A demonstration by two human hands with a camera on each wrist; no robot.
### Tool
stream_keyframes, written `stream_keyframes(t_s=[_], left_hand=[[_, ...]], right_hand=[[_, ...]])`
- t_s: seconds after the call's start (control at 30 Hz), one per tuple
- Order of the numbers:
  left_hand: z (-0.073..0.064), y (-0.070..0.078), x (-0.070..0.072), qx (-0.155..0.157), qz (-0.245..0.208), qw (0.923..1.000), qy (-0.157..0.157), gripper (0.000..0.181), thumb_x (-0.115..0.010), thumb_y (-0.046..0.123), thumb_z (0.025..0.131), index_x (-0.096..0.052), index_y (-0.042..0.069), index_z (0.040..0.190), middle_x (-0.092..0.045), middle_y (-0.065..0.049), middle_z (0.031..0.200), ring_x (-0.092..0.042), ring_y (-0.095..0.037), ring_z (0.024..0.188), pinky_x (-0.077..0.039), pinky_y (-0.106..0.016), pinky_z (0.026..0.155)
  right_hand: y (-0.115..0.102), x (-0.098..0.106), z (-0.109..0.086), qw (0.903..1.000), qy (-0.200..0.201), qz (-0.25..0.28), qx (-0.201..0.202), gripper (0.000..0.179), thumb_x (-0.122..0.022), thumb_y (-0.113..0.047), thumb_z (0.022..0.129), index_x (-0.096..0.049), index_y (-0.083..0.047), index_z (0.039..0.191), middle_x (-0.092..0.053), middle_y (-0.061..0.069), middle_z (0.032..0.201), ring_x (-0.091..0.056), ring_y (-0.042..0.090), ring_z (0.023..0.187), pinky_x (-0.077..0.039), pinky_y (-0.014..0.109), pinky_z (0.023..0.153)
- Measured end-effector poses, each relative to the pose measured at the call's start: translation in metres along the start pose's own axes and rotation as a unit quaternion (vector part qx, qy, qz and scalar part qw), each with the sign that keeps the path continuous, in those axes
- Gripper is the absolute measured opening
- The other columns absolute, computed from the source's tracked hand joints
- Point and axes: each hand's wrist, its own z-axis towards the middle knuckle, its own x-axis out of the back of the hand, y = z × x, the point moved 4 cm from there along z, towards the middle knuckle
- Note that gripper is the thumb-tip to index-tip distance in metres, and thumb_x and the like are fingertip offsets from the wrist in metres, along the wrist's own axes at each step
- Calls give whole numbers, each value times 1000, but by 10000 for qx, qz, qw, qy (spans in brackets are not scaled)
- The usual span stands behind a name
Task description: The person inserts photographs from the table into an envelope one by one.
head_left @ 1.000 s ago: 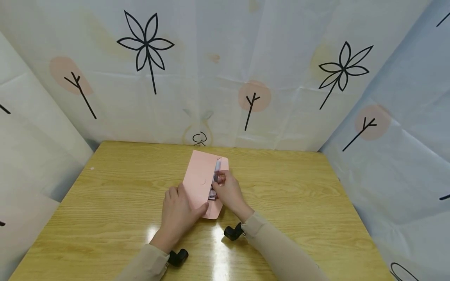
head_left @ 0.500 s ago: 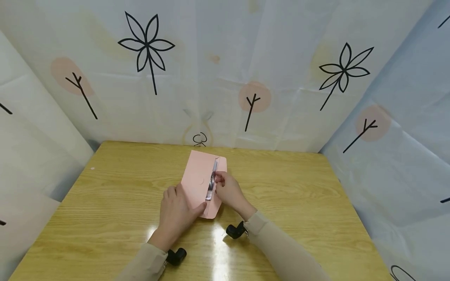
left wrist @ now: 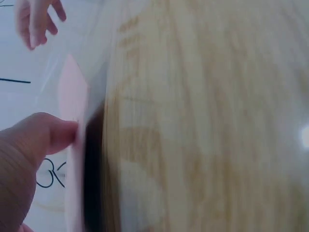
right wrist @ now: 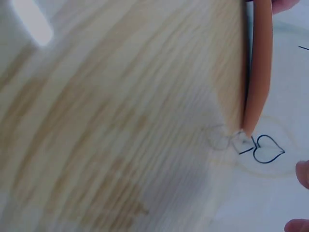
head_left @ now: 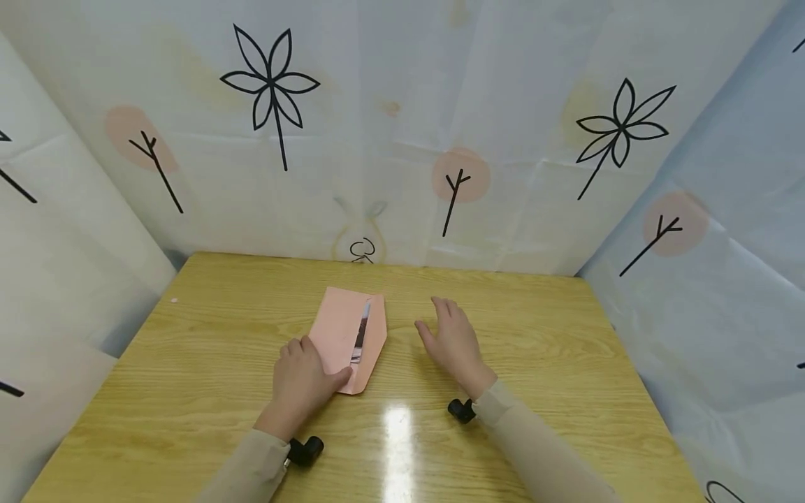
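A pink envelope (head_left: 333,321) lies a little left of the table's middle in the head view, its flap (head_left: 375,339) folded out to the right. Through its slit-like mouth shows a strip of a dark and white printed sheet (head_left: 360,337); the rest of that sheet is hidden inside. My left hand (head_left: 302,384) holds the envelope's lower left part, thumb on top. In the left wrist view the thumb (left wrist: 43,133) presses on the pink paper (left wrist: 72,99), which stands slightly off the table. Apart from the envelope, to its right, my right hand (head_left: 454,346) is over the table with fingers extended, holding nothing.
The wooden table (head_left: 541,335) is backed and flanked by white cloth (head_left: 377,105) with plant drawings. A tiny pale scrap (head_left: 174,300) lies near the table's left edge. Black cameras (head_left: 306,452) sit at both wrists.
My right hand has let go of the sheet in the envelope's mouth and moved away to the right. The left hand has drawn the envelope left and slightly toward me.
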Motion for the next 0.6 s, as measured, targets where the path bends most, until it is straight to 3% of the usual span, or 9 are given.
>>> stream_keyframes(t_s=[0.13,0.27,0.5,0.6], left_hand=[[1,-3,-1,23,170,9995,-257,103,-71,64,71,-42,-22,120,-46,-32,104,-47,-44,95,-44,-55,76],[-1,-3,-3,-80,351,9987,-372,111,-68,67,73,-35,-24,128,-45,-36,111,-46,-47,101,-44,-56,81],[-4,-3,-1,-179,493,9983,-271,117,-65,70,74,-29,-24,134,-44,-39,116,-46,-51,104,-44,-56,84],[-3,-2,3,-333,312,9989,-98,119,-63,71,76,-22,-20,141,-35,-40,132,-36,-53,120,-36,-60,94]], right_hand=[[9,3,-3,9972,21,-743,106,71,-54,-49,95,-38,-1,144,-44,22,139,-44,38,126,-37,52,101],[16,2,-5,9949,-139,-1003,5,78,-51,-55,93,-32,-2,147,-38,22,144,-39,39,130,-34,54,103],[20,3,-7,9947,-252,-984,-142,82,-50,-59,92,-30,-3,148,-34,23,147,-35,40,133,-30,55,105],[17,3,-7,9947,-301,-978,-110,85,-48,-62,91,-27,-4,150,-31,23,149,-31,41,135,-28,56,106]])
